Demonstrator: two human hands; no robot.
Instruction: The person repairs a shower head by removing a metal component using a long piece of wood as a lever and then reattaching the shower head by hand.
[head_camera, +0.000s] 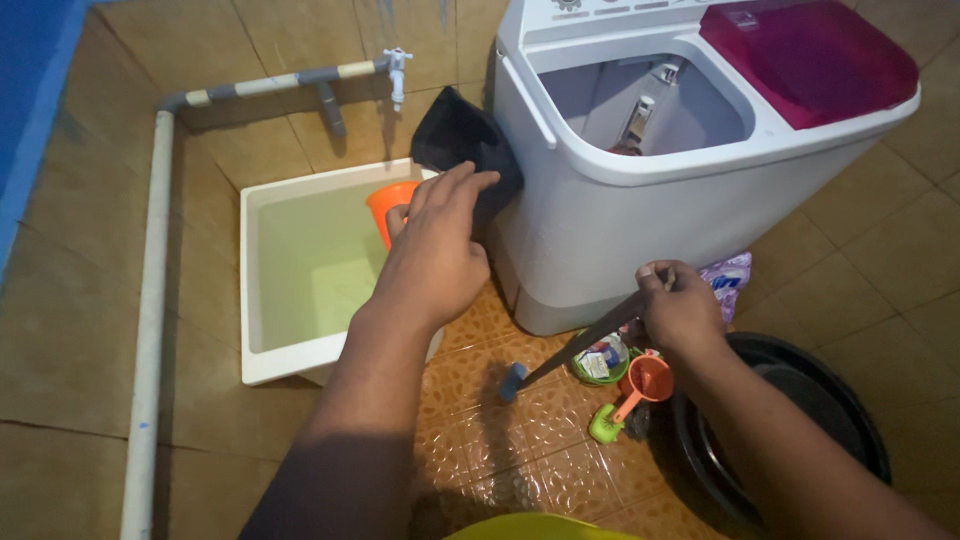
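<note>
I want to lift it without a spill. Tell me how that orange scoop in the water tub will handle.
The orange scoop looks like thin plastic, so probably light and fairly stiff. It sits in the white tub of water, so it is likely wet and slippery. The left hand covers part of it; if it holds water, expect more weight and sloshing.

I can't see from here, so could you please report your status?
Left hand reaching over orange cup at tub. Right hand gripping dark hose. Washer alongside.

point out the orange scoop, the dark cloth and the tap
orange scoop (385, 205), head view, on its rim left of the left hand
dark cloth (455, 130), head view, on its upper fold
tap (397, 68), head view, on its white body
</note>
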